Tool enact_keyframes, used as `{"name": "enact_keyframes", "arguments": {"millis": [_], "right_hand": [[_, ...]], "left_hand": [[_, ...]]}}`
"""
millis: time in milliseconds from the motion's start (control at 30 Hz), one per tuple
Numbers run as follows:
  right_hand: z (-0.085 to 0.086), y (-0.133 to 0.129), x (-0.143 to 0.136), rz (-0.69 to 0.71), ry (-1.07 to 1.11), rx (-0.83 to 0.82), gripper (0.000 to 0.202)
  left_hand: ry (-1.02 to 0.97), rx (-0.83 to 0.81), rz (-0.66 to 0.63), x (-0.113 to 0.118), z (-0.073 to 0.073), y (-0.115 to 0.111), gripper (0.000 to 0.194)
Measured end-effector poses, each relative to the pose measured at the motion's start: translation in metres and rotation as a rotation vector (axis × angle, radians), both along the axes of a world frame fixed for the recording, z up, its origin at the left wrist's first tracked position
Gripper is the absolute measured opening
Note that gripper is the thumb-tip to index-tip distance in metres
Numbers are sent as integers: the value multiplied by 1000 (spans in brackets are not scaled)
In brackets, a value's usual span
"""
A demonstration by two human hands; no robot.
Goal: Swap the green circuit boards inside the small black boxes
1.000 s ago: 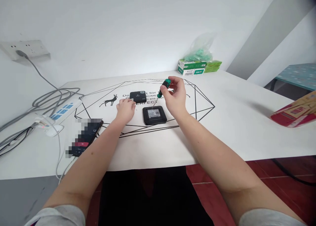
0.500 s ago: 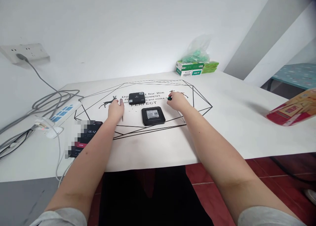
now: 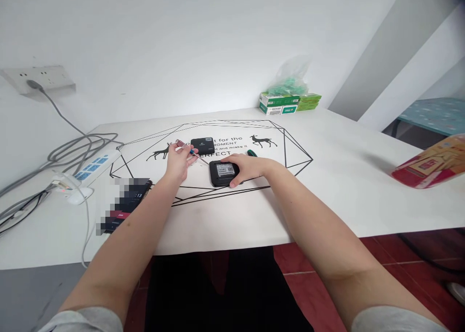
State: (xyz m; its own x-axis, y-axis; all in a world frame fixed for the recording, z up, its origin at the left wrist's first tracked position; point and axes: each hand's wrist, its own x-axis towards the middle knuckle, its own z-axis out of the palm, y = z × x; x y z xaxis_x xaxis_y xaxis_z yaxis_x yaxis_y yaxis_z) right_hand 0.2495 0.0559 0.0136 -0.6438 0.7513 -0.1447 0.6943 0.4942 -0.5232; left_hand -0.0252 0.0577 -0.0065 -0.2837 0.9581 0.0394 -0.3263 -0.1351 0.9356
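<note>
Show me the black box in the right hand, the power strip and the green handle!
Black box (image 3: 224,169): head view, on its white label.
Power strip (image 3: 97,160): head view, on its blue sockets.
Green handle (image 3: 252,153): head view, on its visible end.

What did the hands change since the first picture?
The right hand let go of the green screwdriver, which now lies beyond that hand on the table, and took hold of the black case with the big white label. The left hand picked up another screwdriver and brought its tip to the case. The other black box and the green cartons stayed put.
</note>
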Motion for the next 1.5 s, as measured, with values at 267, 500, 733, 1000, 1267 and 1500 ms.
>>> {"name": "enact_keyframes", "arguments": {"millis": [267,500,733,1000,1267,1500], "right_hand": [[4,-4,-5,-14,-34,16,109],[3,-6,-6,-29,-29,28,106],[4,-7,-7,-36,-40,24,108],[5,-8,-7,-28,-59,27,107],[5,-7,-7,-24,-44,41,105],[5,-8,-7,-35,-52,38,105]], "left_hand": [[51,43,-10,3,1,-4,31],[93,53,-45,4,5,-8,30],[328,208,-67,15,7,-23,52],[326,132,-12,16,0,-18,70],[176,-82,-121,24,-12,-16,73],[282,117,41,24,-4,-19,84]]}}
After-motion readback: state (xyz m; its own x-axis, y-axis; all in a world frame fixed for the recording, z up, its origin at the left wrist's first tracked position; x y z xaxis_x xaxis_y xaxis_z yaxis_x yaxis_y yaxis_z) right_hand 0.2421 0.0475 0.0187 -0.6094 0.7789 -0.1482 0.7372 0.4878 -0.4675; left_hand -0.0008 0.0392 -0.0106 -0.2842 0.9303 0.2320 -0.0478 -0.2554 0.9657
